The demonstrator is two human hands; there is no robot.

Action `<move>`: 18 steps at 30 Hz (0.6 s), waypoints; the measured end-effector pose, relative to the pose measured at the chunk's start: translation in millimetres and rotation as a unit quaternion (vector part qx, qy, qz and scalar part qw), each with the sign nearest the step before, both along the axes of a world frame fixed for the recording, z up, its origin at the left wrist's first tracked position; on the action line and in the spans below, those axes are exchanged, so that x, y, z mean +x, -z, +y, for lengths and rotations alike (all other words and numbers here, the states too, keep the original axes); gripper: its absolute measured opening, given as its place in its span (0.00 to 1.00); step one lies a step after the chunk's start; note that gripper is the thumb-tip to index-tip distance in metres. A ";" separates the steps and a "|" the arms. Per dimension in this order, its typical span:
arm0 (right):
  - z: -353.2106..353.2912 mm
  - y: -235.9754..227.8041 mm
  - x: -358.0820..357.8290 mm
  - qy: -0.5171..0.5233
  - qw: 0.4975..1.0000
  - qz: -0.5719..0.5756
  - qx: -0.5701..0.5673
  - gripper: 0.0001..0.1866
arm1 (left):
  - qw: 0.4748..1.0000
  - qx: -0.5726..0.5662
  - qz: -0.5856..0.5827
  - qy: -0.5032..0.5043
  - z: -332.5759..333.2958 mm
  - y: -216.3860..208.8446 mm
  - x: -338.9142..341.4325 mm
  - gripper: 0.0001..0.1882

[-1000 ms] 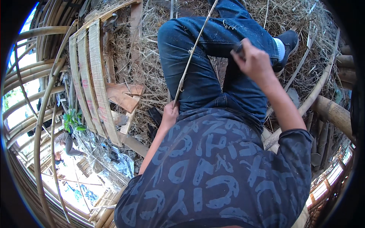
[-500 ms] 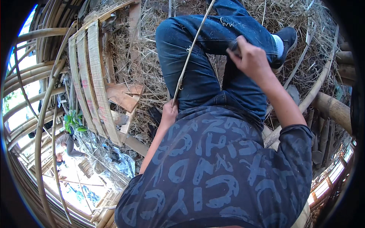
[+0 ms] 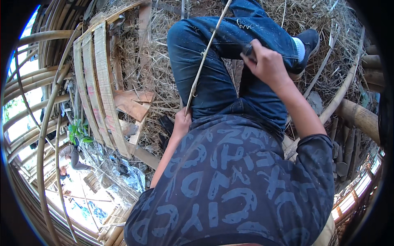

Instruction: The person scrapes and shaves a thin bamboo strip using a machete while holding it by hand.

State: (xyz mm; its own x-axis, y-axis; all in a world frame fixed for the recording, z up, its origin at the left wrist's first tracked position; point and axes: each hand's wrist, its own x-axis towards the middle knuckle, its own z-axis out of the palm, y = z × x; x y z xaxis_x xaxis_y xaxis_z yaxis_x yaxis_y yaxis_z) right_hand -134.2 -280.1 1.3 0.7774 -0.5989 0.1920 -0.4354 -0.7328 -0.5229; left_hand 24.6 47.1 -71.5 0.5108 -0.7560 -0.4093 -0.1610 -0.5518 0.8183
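Note:
Close to my left hip, my left hand (image 3: pixel 182 122) is closed around the lower end of a long, thin bamboo strip (image 3: pixel 200 71). The strip slants up across my jeans and past the top of the view, with a small curl of fibre partway along. Above my right thigh, my right hand (image 3: pixel 269 63) grips a knife (image 3: pixel 248 50) by its dark handle. Its dark, blurred blade points up and left toward the strip; whether the two touch I cannot tell. Pale shavings (image 3: pixel 245 25) lie on my jeans (image 3: pixel 188 45).
Flat wooden slats (image 3: pixel 107 78) and a broken board (image 3: pixel 133 104) lie on the left. Dry straw and shavings (image 3: pixel 164 74) cover the ground. Curved bamboo poles (image 3: pixel 45 135) frame the left side, with another person (image 3: pixel 76 158) beyond. Thick bamboo (image 3: pixel 359 119) lies at right.
My right hand has shifted slightly left and up with the knife, and the blurred blade now shows near the strip. My left hand and the strip have barely moved.

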 end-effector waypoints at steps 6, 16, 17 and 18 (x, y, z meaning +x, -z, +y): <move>41.1 20.0 -0.9 -0.023 0.995 0.012 0.092 0.17 | 1.000 0.013 -0.011 0.009 -4.7 6.9 1.0 0.08; -7.4 -3.4 1.7 0.055 0.998 -0.002 0.036 0.17 | 1.000 -0.001 -0.007 -0.001 -2.3 2.0 -1.3 0.07; -4.6 -1.0 2.7 0.053 0.998 -0.001 0.034 0.17 | 1.000 0.018 -0.003 0.000 -4.8 0.9 -1.4 0.08; 3.6 4.3 3.2 0.059 0.997 0.002 0.058 0.17 | 1.000 0.016 -0.003 -0.002 -4.9 1.4 -2.1 0.08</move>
